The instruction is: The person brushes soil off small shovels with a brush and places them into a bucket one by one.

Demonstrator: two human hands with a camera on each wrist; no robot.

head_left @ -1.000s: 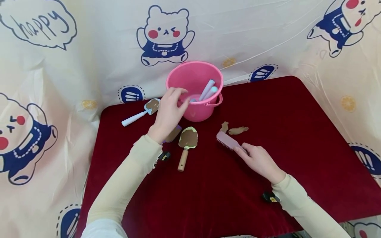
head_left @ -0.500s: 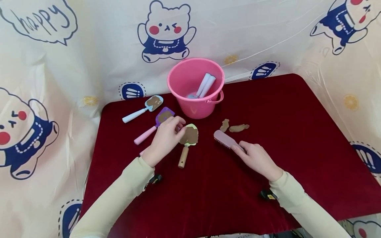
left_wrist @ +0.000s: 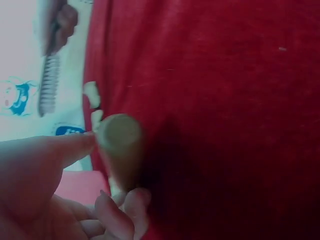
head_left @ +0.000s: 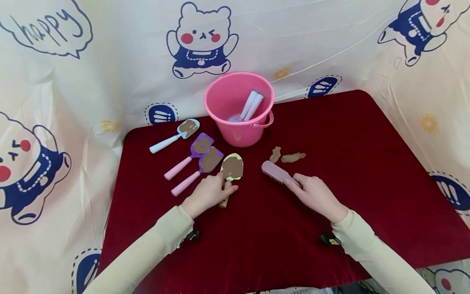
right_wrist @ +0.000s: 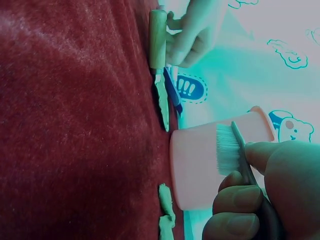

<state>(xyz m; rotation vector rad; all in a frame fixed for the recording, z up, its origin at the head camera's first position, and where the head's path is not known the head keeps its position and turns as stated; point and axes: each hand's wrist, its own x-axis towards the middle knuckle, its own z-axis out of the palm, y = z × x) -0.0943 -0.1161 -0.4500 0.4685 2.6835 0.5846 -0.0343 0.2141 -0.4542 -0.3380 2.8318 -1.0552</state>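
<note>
My left hand (head_left: 207,195) holds the wooden handle of a green trowel (head_left: 232,167) between thumb and fingers. Brown matter coats its blade, which lies on the red cloth. Close up in the left wrist view, the handle (left_wrist: 120,142) sits between the thumb and the fingertips. My right hand (head_left: 317,198) grips a pink bristle brush (head_left: 275,170), bristles downward, above the table. In the right wrist view, the brush's pale bristles (right_wrist: 228,149) show in front of the bucket. Two purple scoops (head_left: 211,160) with pink handles lie just left of the trowel, smeared brown too.
A pink bucket (head_left: 240,132) stands at the back of the red-covered table (head_left: 367,163), with two pale-handled tools (head_left: 251,105) inside. A light-blue trowel (head_left: 165,144), also smeared, lies at the back left. Two brown lumps (head_left: 293,157) lie beyond the brush. A patterned curtain hangs behind.
My left hand has come back from the bucket's rim, down over the purple scoops, to the green trowel's handle. The right hand with the brush has shifted only slightly left.
</note>
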